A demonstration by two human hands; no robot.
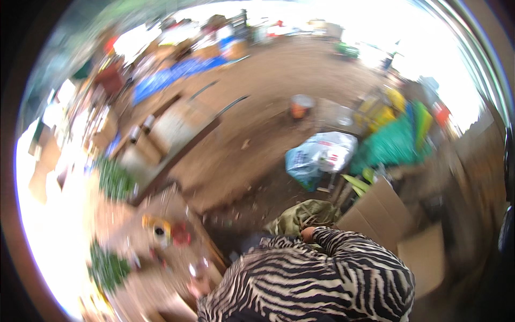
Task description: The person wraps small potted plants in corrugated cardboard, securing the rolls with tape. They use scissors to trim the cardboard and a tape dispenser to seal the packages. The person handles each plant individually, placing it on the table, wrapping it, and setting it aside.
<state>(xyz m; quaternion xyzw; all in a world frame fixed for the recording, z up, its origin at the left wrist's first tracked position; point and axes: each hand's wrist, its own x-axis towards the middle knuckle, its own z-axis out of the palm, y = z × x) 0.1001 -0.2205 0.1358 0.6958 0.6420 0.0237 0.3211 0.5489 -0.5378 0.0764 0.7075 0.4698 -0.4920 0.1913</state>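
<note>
At the table's near edge is my left hand (199,285), blurred, right beside a small clear container (199,267). Whether the fingers close around it cannot be told. My right hand (307,234) reaches forward to the mouth of an olive-green sack (318,211); brown, stringy stuff shows there, and the fingertips are hidden. Both arms wear zebra-striped sleeves (346,243). On the cardboard-covered table (157,201) lie a yellow tape dispenser or roll (157,225) and a red object (181,234), both smeared by motion.
An open cardboard box (380,213) stands right of the sack. Beyond are a light-blue plastic bag (305,159), a green bag (390,141) and an orange-and-white bucket (301,106) on the dirt floor (257,133). A flat handcart (177,124) carries boxes; leafy greens (114,179) lie at left.
</note>
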